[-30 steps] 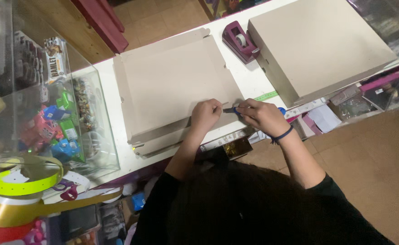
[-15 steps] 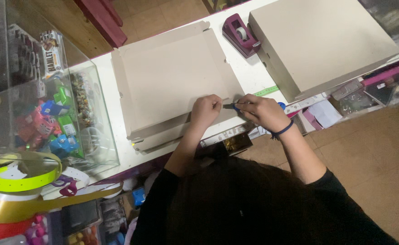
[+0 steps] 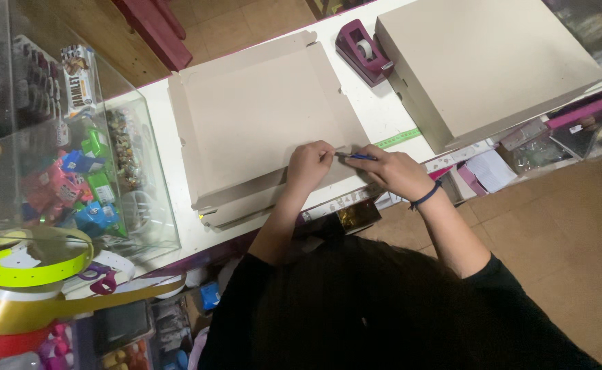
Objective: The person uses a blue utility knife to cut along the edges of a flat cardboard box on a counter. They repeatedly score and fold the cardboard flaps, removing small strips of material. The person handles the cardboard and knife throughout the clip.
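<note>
Pressing down on a flat sheet of grey-brown cardboard (image 3: 260,120), a person in a black top works at a white counter (image 3: 383,120), seen from overhead. The left hand (image 3: 309,163) is curled, fingertips planted on the sheet's edge at about 5 o'clock, apparently to keep it from sliding. The right hand (image 3: 391,171), a dark band around its wrist, is closed around a slim blue pen or blade (image 3: 355,157); which of the two is too small to tell. Its tip meets the cardboard just beside the left fingertips, so the hands sit nearly touching.

The cardboard lies at the counter's centre, squared to the near edge and resting on at least one more sheet of the same kind. It is matte, unprinted, with small tabs notched along its far and left edges, like an unfolded box blank.

At 1 o'clock sits a maroon tape dispenser (image 3: 361,48), and beyond it, at 2 o'clock, a second stack of plain board (image 3: 486,62). A green measuring tape (image 3: 398,139) runs out under that stack. At 9 o'clock stands a glass case (image 3: 75,157) of bright trinkets, with ribbon reels (image 3: 33,260) below.
</note>
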